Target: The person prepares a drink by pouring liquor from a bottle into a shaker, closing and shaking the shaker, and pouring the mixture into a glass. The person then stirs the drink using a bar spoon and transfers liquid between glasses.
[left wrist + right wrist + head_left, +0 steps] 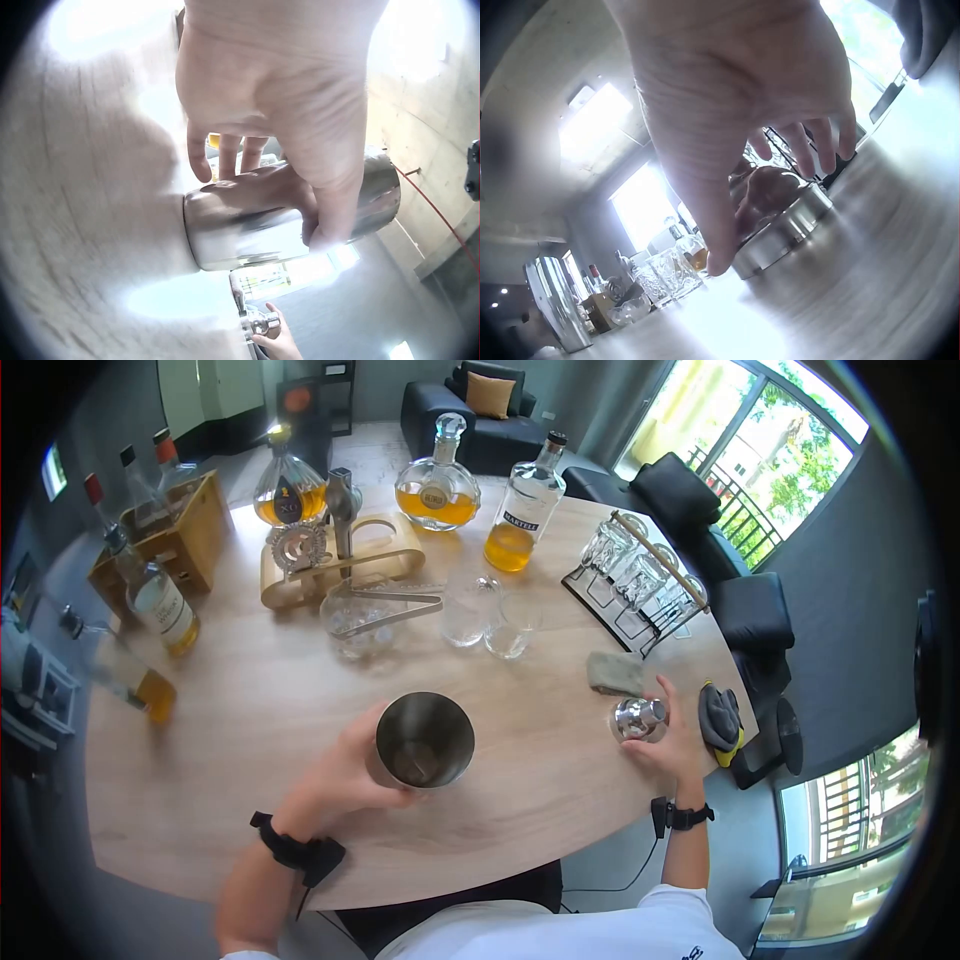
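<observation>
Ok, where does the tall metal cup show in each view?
Head: the metal cup is below and left of centre, in the left hand.
Left wrist: just right of centre, lying sideways across the picture.
Right wrist: small, at lower left.
Shared landmark: the right hand, at the silver shaker top.

Head view: daylight enters through the glazed door [755, 450], beyond the tabletop [520, 760], and through a second window [870, 810] at its right. The door's panes are bright, the tabletop evenly and softly lit, and the surround vignetted to black. Lens distortion bows the outer parts; the bottles left of the tabletop's middle are softly blurred. Left wrist view: overexposed patches whiten the tabletop, with glare on the steel cup [262, 217] and blown-out light above it. Right wrist view: a ceiling light [596, 124] and window glare; the tabletop is streaked by blur and a white reflection.
</observation>
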A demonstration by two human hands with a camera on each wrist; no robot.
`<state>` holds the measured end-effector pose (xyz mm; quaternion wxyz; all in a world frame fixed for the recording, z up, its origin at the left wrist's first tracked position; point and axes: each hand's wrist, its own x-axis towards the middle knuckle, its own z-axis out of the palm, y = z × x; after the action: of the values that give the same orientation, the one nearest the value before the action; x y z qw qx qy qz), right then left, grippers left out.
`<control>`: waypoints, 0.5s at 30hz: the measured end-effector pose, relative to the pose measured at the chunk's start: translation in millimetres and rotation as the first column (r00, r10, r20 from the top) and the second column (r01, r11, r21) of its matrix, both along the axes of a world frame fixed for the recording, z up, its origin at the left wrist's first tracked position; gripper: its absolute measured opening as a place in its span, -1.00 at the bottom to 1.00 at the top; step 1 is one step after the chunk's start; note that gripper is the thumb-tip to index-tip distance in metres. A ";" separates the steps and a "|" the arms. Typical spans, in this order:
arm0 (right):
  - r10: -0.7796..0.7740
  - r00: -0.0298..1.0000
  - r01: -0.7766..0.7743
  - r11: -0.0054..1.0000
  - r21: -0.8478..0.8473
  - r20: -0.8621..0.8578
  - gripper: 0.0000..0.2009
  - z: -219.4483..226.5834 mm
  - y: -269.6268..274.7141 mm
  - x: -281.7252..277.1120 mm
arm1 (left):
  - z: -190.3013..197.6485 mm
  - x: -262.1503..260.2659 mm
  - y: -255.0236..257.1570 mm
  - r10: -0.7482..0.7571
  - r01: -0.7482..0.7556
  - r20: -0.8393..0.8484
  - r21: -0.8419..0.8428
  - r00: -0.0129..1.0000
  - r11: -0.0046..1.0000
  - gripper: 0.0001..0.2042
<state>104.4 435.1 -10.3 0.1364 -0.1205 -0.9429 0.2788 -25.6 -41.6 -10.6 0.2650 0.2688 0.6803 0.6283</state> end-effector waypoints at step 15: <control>0.301 0.950 -0.308 0.862 -0.402 -0.081 -0.04 32.0 -47.2 -37.5 | -19.0 -0.4 -1.6 -0.074 0.079 -0.103 0.039 0.992 0.996 -0.08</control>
<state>66.9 387.9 21.7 0.0697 0.0060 -0.8694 0.4891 -26.0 -43.1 -29.7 0.2482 0.3319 0.6684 0.6177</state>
